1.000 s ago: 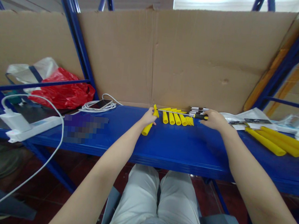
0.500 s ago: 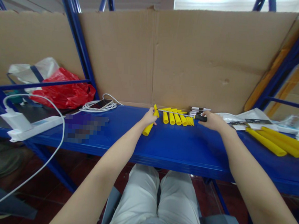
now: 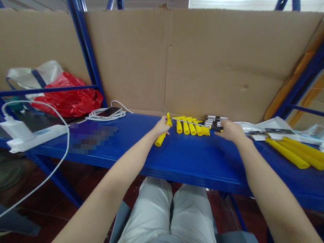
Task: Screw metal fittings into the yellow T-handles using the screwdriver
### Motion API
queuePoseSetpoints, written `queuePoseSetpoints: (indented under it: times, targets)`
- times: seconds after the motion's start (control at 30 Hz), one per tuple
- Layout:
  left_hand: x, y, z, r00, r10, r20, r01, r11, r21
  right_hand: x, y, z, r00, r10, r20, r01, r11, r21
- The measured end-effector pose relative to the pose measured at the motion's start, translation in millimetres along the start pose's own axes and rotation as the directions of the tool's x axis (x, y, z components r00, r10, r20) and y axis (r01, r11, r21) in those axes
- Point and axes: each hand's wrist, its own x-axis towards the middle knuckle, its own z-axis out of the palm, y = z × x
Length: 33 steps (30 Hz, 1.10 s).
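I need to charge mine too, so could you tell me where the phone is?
The phone lies left of the left hand, on coiled white cable, beside the red bag.

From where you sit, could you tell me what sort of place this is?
Probably a storeroom or small workshop bench: a blue metal shelf backed with cardboard sheets, short yellow tubes laid in a row, and longer yellow tubes beside plastic packets.

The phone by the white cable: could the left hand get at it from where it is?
Probably yes. The phone lies in the open on the blue shelf, with bare shelf between it and the left hand, but that hand already grips a yellow tube.
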Motion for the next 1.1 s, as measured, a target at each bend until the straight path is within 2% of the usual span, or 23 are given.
queuePoseSetpoints:
  times: [0.13,0.3,0.4,0.6,0.7,0.8,0.93,1.1]
  targets:
    - [0.2,-1.2,0.5,1.000,0.004,0.008,-0.004,1.000,-0.009,2.8,4.6,4.0,0.999,0.011,0.033,-0.013,0.998,0.055]
    - [0.0,-0.6,0.7,1.000,-0.012,-0.010,0.012,1.000,-0.004,5.5,8.9,3.2,0.995,-0.062,0.084,0.050,0.990,0.128]
    - [-1.2,1.0,0.3,1.000,-0.021,-0.006,0.020,1.000,-0.010,5.6,9.3,2.8,0.992,-0.062,0.111,0.044,0.987,0.156]
    - [-2.1,2.1,0.5,1.000,-0.014,0.002,0.014,1.000,-0.011,6.6,12.7,7.0,0.996,-0.079,0.036,0.075,0.992,0.101]
    - [-1.8,2.1,0.9,1.000,-0.012,0.001,0.012,1.000,0.000,4.7,10.9,4.8,1.000,-0.014,0.012,0.013,0.997,0.080]
    - [-1.9,2.2,1.2,1.000,-0.010,-0.008,0.010,1.000,0.005,1.8,6.6,-0.8,0.998,0.039,0.054,-0.044,0.996,0.082]
    - [-1.0,1.5,1.4,1.000,-0.002,-0.028,0.002,1.000,0.019,0.1,2.1,-6.9,0.995,-0.001,0.095,-0.009,0.994,0.106]
    - [3.9,-2.3,1.8,0.998,0.026,-0.053,-0.019,0.992,0.122,1.3,0.7,-9.4,0.993,-0.026,0.114,0.010,0.991,0.135]
